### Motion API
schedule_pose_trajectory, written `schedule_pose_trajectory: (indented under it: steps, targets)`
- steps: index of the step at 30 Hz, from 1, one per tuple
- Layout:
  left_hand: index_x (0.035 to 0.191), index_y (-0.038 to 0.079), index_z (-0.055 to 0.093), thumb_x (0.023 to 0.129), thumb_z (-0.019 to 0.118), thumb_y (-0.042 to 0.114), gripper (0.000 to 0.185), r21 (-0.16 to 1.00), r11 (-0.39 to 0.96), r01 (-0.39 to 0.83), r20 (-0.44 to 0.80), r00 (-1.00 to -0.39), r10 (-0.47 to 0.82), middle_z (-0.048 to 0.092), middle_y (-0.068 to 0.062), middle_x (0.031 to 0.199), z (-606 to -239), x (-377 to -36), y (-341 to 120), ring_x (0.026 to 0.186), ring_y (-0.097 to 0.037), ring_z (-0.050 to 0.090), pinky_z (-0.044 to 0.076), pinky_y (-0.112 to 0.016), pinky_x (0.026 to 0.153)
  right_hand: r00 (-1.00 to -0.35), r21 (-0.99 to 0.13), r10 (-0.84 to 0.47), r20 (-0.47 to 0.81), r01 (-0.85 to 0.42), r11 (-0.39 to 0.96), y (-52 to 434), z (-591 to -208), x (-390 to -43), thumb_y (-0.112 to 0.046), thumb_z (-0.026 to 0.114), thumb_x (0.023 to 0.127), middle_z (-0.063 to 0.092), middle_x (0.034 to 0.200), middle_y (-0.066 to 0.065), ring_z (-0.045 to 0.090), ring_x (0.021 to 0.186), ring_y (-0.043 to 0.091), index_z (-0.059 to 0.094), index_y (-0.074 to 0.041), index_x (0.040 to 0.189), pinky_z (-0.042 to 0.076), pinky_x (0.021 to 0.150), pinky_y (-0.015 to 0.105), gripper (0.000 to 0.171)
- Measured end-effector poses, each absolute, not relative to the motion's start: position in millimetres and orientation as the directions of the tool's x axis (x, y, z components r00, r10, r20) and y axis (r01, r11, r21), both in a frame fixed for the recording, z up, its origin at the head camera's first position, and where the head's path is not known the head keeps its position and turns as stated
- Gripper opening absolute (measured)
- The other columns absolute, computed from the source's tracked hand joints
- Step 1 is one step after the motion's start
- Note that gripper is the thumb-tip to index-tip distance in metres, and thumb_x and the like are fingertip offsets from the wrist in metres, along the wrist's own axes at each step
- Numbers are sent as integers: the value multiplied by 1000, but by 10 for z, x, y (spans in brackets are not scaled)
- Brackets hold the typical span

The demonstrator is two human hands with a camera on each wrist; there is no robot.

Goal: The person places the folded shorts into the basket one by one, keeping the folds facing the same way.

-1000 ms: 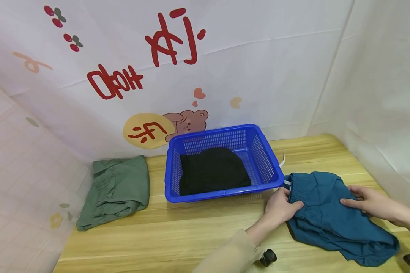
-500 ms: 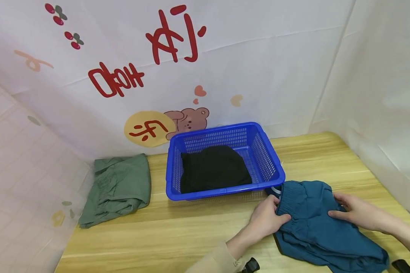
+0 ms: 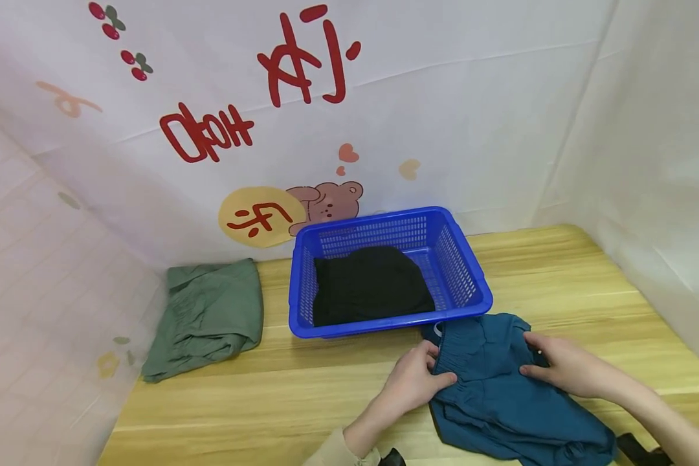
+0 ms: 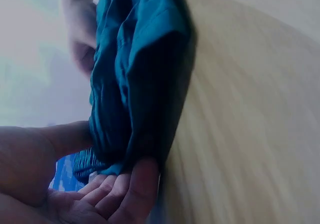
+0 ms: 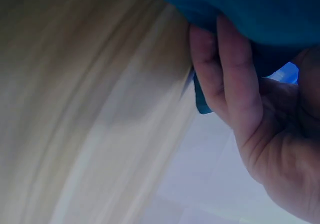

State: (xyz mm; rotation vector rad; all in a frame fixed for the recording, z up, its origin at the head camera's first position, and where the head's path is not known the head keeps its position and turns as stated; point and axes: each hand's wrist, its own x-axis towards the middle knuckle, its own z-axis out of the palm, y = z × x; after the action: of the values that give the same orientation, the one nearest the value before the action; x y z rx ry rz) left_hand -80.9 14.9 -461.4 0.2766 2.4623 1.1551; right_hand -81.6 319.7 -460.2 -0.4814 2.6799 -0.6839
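Note:
A pair of teal shorts (image 3: 495, 382) with a gathered elastic waistband lies folded in front of the blue basket's right corner. At the waistband end, my left hand (image 3: 410, 382) pinches the cloth, thumb on top and fingers underneath. My right hand (image 3: 567, 366) grips the far side edge, its thumb over the fabric. In the left wrist view the layered shorts (image 4: 150, 69) stand out between thumb and fingers. From the right wrist, fingers (image 5: 237, 79) show tucked under the teal cloth. A white drawstring loop (image 3: 437, 329) peeks out at the waistband.
The blue plastic basket (image 3: 390, 322) stands against the back wall, holding a folded black garment (image 3: 373, 285). Folded green clothing (image 3: 215, 317) lies at the table's left. Black straps (image 3: 641, 450) appear at the lower edge. Patterned white sheets enclose the wooden table (image 3: 256, 414).
Both hands have slid the teal shorts leftward along the table, from right of the basket to below its front right corner. The view has shifted slightly.

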Motion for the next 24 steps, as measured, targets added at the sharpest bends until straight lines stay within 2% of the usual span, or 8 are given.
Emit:
schedule_pose_trajectory:
  steps: [9,16,18,21,24]
  targets:
    - [125,5,69,88,84,28,46,811,584,-40,-295,-890,349,76,-9,102,-4625,-837,-311,94,-16,66,56,-35,83,-874,-510,-422,-240,-256,821,2761,-4552,-883,-24,79,93,69,125,37,70,114,52,52,23,136,59,91,59,70]
    - [132,-2,64,88,83,24,54,816,573,-74,-312,-891,329,78,-8,95,-4585,-796,-513,90,-16,66,56,-38,85,-858,-515,-456,-234,-288,807,2517,-4523,-905,-25,80,92,75,114,22,74,106,40,61,10,126,61,85,53,53]
    - [134,-3,63,89,83,23,56,810,581,-77,-322,-887,331,78,-8,96,-4579,-802,-579,92,-16,66,56,-38,86,-854,-522,-466,-233,-294,800,2455,-4511,-907,-26,80,92,75,116,22,74,107,40,61,10,128,61,86,54,54]
    - [135,-6,60,89,82,20,57,810,582,-79,-339,-871,354,78,-10,96,-4568,-831,-712,88,-14,64,54,-33,81,-844,-540,-489,-220,-312,782,2362,-4499,-907,-29,79,93,75,111,17,74,102,35,61,7,124,61,83,50,50]
    - [136,-8,57,91,81,17,58,819,566,-97,-369,-844,390,77,-9,91,-4556,-867,-880,72,-11,61,51,-27,70,-833,-574,-516,-199,-328,750,2278,-4498,-900,-32,77,95,75,113,17,74,97,28,61,7,127,61,80,45,53]
